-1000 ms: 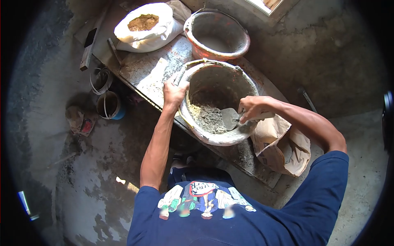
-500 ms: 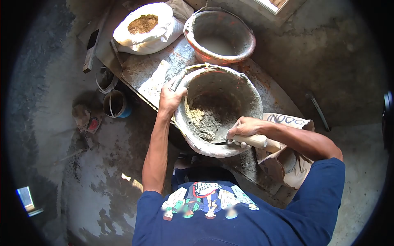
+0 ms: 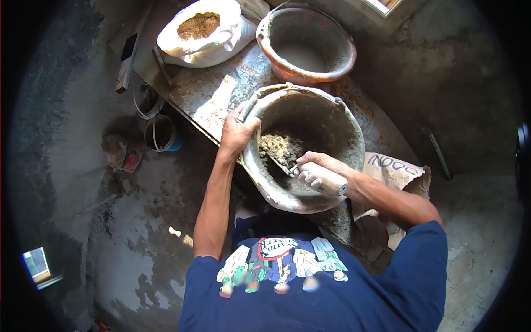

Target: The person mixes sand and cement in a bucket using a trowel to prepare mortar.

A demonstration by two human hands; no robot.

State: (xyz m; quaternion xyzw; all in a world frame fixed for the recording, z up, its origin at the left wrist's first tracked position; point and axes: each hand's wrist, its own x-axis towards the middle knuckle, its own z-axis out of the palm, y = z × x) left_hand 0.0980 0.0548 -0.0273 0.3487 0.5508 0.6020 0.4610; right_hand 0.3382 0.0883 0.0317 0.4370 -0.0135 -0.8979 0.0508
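My left hand (image 3: pixel 239 133) is closed on the left rim of a mortar-caked bucket (image 3: pixel 310 206), beside the grip of its wire handle (image 3: pixel 249 107). Inside that bucket, my right hand (image 3: pixel 316 167) is wrapped around the pale handle of a trowel (image 3: pixel 332 182). The trowel's blade is partly buried under a heap of crumbly grey and tan mortar mix (image 3: pixel 281 147) at the bucket's left side. Mortar smears whiten the fingers of my right hand.
Behind stands a second bucket (image 3: pixel 351 66) holding greyish liquid, next to a white sack (image 3: pixel 193 57) of sand. Both rest on a dusty board (image 3: pixel 207 105). To the right lies a paper bag (image 3: pixel 395 166). Small pails (image 3: pixel 160 133) stand on the floor at left.
My right hand and the trowel have moved from the bucket's near wall up and left into the mix, and the blade has gone under the heap. My left hand keeps its hold on the rim.
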